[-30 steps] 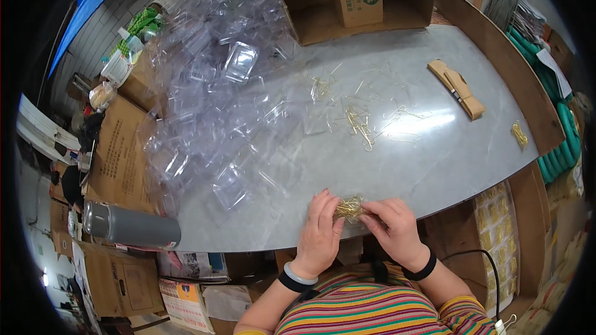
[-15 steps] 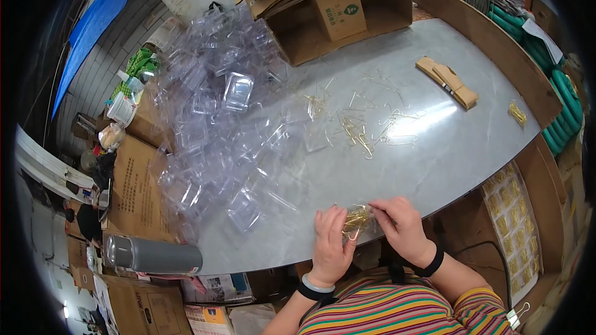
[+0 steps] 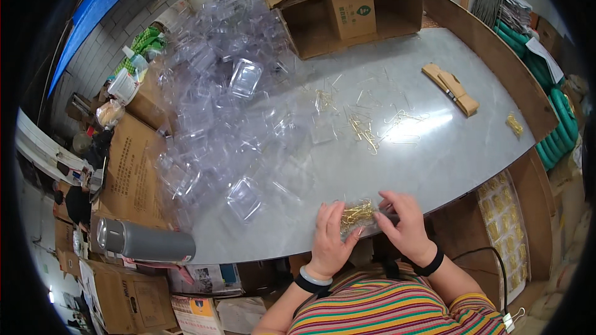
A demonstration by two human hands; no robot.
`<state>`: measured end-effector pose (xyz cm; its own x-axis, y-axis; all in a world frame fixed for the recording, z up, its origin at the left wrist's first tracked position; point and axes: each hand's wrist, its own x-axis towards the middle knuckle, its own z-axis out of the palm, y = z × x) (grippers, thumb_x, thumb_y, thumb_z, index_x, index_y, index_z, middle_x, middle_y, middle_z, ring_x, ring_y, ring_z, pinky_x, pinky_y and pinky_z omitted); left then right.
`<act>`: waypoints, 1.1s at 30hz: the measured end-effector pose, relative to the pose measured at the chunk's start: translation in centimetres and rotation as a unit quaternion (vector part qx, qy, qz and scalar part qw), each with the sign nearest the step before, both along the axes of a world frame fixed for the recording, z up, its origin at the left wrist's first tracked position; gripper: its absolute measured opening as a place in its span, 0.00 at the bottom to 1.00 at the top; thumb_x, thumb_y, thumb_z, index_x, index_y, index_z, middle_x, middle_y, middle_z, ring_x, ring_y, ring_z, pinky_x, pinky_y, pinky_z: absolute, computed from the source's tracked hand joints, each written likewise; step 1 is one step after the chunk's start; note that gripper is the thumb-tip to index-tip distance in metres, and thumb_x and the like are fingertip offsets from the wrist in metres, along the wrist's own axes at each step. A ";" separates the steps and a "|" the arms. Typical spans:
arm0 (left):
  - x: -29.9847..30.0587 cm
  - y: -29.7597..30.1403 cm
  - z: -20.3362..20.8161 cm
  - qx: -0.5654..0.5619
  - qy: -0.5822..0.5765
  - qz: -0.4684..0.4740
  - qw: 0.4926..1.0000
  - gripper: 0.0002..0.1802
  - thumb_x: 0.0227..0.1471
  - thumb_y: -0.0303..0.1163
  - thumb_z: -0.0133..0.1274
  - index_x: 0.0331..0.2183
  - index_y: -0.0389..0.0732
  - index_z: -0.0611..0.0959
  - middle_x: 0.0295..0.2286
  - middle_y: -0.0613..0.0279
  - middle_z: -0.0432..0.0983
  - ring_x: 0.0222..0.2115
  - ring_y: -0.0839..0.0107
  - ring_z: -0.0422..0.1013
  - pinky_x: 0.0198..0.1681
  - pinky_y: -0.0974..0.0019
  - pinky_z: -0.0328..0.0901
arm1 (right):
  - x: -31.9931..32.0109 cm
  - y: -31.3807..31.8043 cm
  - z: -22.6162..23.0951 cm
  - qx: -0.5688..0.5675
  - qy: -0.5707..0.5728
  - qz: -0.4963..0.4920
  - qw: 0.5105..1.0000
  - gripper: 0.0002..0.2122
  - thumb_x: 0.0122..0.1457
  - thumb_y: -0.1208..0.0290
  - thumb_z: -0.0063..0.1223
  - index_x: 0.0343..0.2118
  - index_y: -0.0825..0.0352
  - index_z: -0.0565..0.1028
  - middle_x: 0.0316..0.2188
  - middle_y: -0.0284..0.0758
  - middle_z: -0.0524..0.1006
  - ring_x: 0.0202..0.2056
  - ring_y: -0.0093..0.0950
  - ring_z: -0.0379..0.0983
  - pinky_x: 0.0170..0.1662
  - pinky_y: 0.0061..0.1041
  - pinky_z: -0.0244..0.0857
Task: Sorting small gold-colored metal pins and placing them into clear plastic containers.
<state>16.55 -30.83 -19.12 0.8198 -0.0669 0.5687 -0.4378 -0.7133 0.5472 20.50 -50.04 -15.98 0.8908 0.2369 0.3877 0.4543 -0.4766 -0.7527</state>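
At the table's near edge my left hand [image 3: 328,237] grips a clear plastic box filled with gold wire hooks [image 3: 358,213], its fingers along the left side and thumb in front. My right hand [image 3: 405,223] is at the box's right end, thumb and forefinger apart; whether the fingertips touch the plastic is hard to see. Loose hooks [image 3: 362,130] are scattered over the middle of the table. A small bundle of gold hooks [image 3: 514,125] lies near the right edge. To the left, clear plastic boxes [image 3: 246,79] are heaped in a large pile.
A cardboard box [image 3: 310,34] stands at the back of the grey table [image 3: 298,174]. Folded brown cardboard [image 3: 452,90] with a dark pen-like tool lies right of the hooks. A grey thermos [image 3: 158,241] rests at the left corner. Below right, packed hook boxes [image 3: 506,229] fill a carton.
My right hand's thumb and forefinger have spread from a pinch at the box's right end. The box has tilted, showing more hooks. The whole view has shifted slightly.
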 end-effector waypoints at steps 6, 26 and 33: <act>-0.1 -0.2 0.2 0.005 0.002 -0.001 1.000 0.36 0.49 0.35 0.65 0.56 0.33 0.69 0.50 0.47 0.68 0.52 0.48 0.65 0.61 0.47 0.59 | 1.1 -0.9 0.3 -0.004 0.023 0.039 0.999 0.14 0.54 0.79 0.59 0.44 0.66 0.74 0.28 0.39 0.76 0.34 0.39 0.74 0.38 0.34 0.67; -0.3 0.4 0.3 -0.055 0.045 -0.048 0.996 0.43 0.50 0.25 0.62 0.62 0.33 0.58 0.55 0.43 0.62 0.55 0.47 0.63 0.57 0.54 0.62 | 3.9 2.5 4.6 -0.161 -0.137 0.126 0.969 0.09 0.50 0.81 0.54 0.36 0.65 0.77 0.36 0.39 0.74 0.40 0.39 0.72 0.44 0.36 0.66; 0.0 0.1 0.3 -0.094 0.040 -0.060 0.993 0.44 0.49 0.22 0.62 0.63 0.33 0.57 0.57 0.43 0.60 0.57 0.51 0.64 0.60 0.56 0.62 | 8.6 4.2 3.5 -0.281 -0.149 0.278 0.906 0.05 0.49 0.77 0.52 0.30 0.64 0.76 0.32 0.35 0.74 0.40 0.36 0.72 0.44 0.33 0.66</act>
<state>16.50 -30.71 -18.86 0.8553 -0.0665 0.5138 -0.4636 -0.5410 0.7017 29.07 -45.88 -12.46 0.4484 0.8520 0.2704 0.8854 -0.3818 -0.2652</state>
